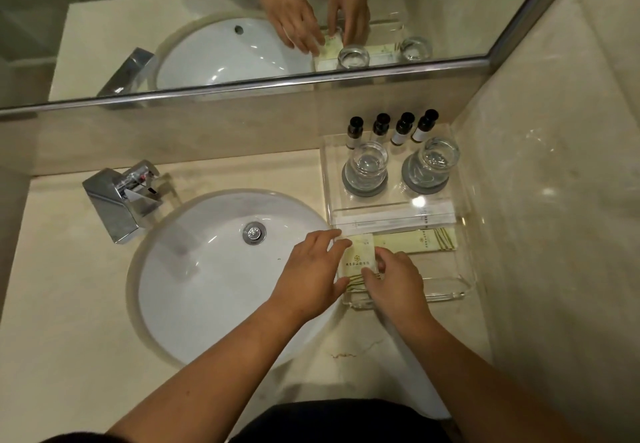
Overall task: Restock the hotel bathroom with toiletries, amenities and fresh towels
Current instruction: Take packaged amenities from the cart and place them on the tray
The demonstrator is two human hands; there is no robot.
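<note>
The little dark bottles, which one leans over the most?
The rightmost small dark bottle with a white label, nearest the side wall; it tilts most, while the left ones look straighter.

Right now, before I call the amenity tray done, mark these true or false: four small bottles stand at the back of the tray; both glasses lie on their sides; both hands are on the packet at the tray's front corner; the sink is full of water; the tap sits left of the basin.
1. Four small dark-capped bottles stand in a row at the back of the clear tray. True.
2. Both glasses lie on their sides. False: each glass stands upright on a grey coaster.
3. The left hand and the right hand both touch the pale packet at the tray's front left corner. True.
4. The sink is full of water. False: the drain is plainly visible and the bowl looks empty.
5. The tap sits left of the basin. True.
</note>
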